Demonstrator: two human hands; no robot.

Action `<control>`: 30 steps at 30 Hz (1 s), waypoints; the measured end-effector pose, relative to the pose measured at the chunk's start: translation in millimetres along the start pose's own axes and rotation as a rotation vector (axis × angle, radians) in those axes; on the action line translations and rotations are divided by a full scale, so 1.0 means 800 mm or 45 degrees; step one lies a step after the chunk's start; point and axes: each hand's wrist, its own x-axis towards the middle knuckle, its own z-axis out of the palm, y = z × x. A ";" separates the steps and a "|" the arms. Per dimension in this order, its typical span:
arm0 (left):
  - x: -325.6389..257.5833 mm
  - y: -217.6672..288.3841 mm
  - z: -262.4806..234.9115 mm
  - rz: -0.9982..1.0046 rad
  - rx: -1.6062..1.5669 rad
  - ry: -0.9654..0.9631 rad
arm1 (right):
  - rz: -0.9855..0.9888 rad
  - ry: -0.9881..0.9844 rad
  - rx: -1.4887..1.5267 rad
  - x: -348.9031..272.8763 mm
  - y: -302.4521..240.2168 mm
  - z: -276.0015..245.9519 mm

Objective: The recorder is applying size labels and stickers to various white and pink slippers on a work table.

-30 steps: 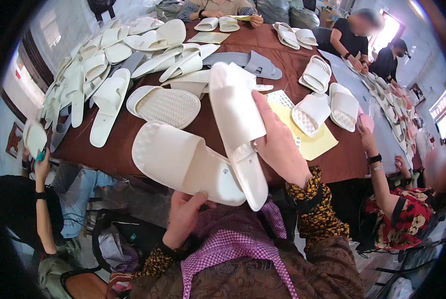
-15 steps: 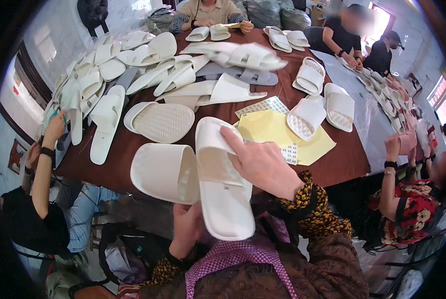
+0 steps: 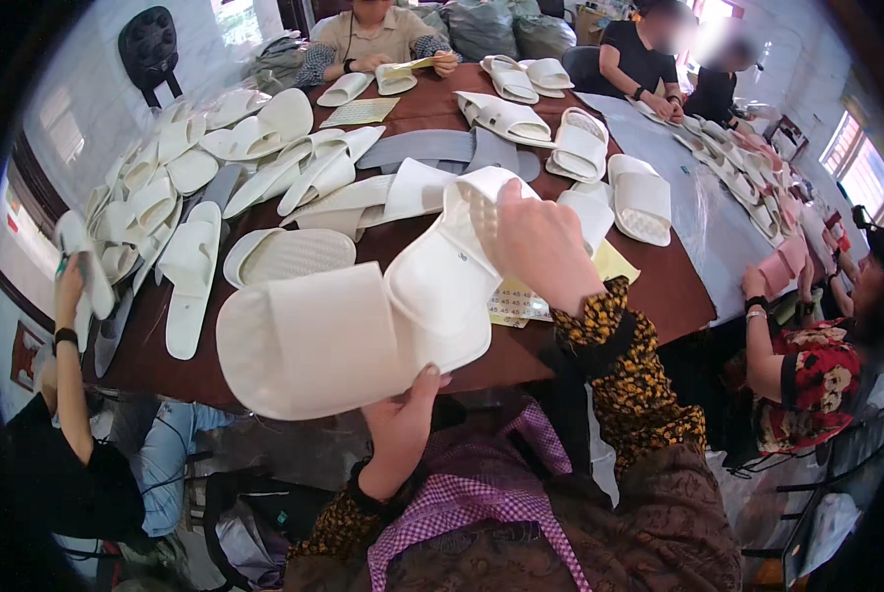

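Two white slide slippers are held above the near edge of the table. My left hand grips them from below, its thumb on the lower edge where they meet. One slipper lies to the left with its broad strap facing up. The other slipper is tilted, its heel end toward me and its toe end away. Fingers of my right hand are curled over that toe end and strap. Yellow sticker sheets lie on the table, partly hidden behind the slipper and my right hand.
White slippers are heaped at the left of the brown-covered table, with grey slippers mid-table. White pairs stand at the right. Co-workers sit around; one at left holds a slipper. A second, pale table bears more slippers.
The right-hand slipper has tipped with its toe end raised, and my right hand has moved up with it. The other slipper has swung left. My left thumb now shows. The left co-worker has lifted a slipper.
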 end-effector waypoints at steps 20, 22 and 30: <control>0.068 -0.014 0.044 -0.081 0.117 -0.066 | 0.065 -0.377 0.377 -0.006 -0.044 -0.029; 0.074 -0.017 0.039 0.028 0.099 -0.104 | -0.095 -0.345 0.491 -0.012 -0.047 -0.040; 0.096 -0.017 0.026 -0.008 -0.334 -0.076 | -0.403 -0.031 0.799 -0.016 -0.015 -0.035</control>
